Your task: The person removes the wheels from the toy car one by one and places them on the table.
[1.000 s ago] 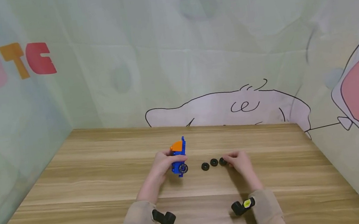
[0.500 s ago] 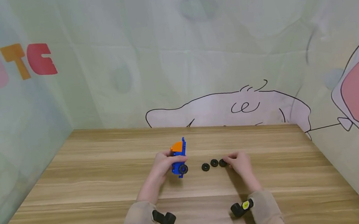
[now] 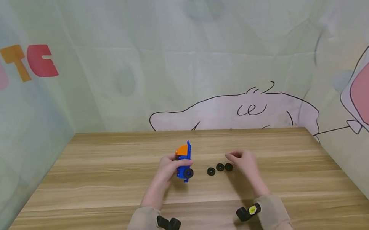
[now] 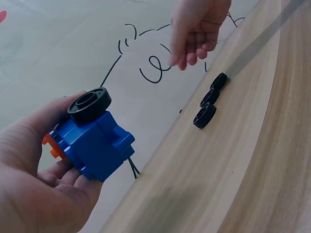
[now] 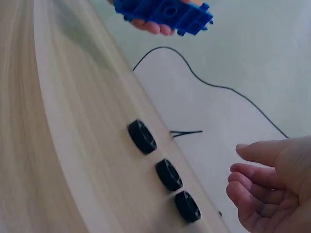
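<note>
My left hand (image 3: 167, 167) grips a blue toy car (image 3: 181, 172) with an orange top piece (image 3: 182, 151), tilted up off the table. One black wheel (image 4: 90, 105) sits on the car's side, near my thumb. In the right wrist view, the car's blue underside (image 5: 167, 13) faces the camera. Three loose black wheels lie on the table between the hands: a left one (image 3: 211, 171), a middle one (image 3: 220, 167) and a right one (image 3: 228, 167). Just above the right one is my right hand (image 3: 247, 164), its fingers loosely bent and holding nothing.
The wood-grain table (image 3: 108, 170) reaches back to a printed cloth wall (image 3: 110, 70). Black wrist cameras, a left one (image 3: 169, 224) and a right one (image 3: 248, 212), stick inward from the sleeves.
My right hand has let go of the rightmost wheel and lifted off it. That wheel has slid slightly left, towards the middle one. The left hand and the car stay nearly still.
</note>
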`<state>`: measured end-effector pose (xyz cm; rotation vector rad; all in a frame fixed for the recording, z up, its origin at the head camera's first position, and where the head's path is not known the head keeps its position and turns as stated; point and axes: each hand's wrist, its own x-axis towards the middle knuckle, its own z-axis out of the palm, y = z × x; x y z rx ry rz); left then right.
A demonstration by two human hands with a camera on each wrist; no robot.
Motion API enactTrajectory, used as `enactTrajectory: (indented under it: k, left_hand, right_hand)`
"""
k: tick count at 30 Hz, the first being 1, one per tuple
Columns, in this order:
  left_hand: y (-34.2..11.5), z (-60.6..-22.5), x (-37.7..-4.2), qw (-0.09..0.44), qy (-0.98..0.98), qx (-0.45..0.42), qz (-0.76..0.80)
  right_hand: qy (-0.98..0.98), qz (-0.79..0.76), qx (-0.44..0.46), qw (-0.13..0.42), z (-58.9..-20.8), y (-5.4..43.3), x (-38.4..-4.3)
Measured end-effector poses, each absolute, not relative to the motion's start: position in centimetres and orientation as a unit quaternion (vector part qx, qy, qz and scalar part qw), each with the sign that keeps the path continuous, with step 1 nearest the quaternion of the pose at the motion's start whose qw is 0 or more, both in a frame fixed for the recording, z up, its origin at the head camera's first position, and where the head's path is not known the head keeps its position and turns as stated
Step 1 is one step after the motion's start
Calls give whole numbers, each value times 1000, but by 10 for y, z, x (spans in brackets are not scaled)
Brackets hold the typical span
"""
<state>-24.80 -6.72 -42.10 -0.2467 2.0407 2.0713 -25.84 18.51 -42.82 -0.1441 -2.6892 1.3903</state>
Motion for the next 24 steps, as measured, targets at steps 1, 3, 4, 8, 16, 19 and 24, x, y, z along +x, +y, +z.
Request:
enactTrajectory:
  k: [1, 3, 4, 8, 16, 19, 24]
  left_hand:
    - [-67, -421, -248, 111, 695, -84, 706]
    - [-67, -421, -248, 112, 694, -83, 706]
    - [-66, -420, -248, 112, 693, -82, 708]
    - [-65, -419, -247, 110, 686, -76, 715]
    - [-63, -419, -247, 106, 674, -74, 727]
    - [-63, -419, -247, 104, 670, -71, 732]
    - [-63, -417, -245, 100, 668, -71, 734]
  right_hand:
    - [-888, 455, -40, 54, -426, 183, -258]
    - [-886, 460, -20, 53, -422, 177, -257]
    - [-884, 464, -11, 51, -421, 175, -256]
    - [-871, 488, 32, 41, -418, 163, -254]
    - [-847, 506, 156, -50, -423, 143, -248]
    - [-842, 500, 191, -72, -425, 135, -246]
    - [-832, 494, 238, -91, -425, 125, -241]
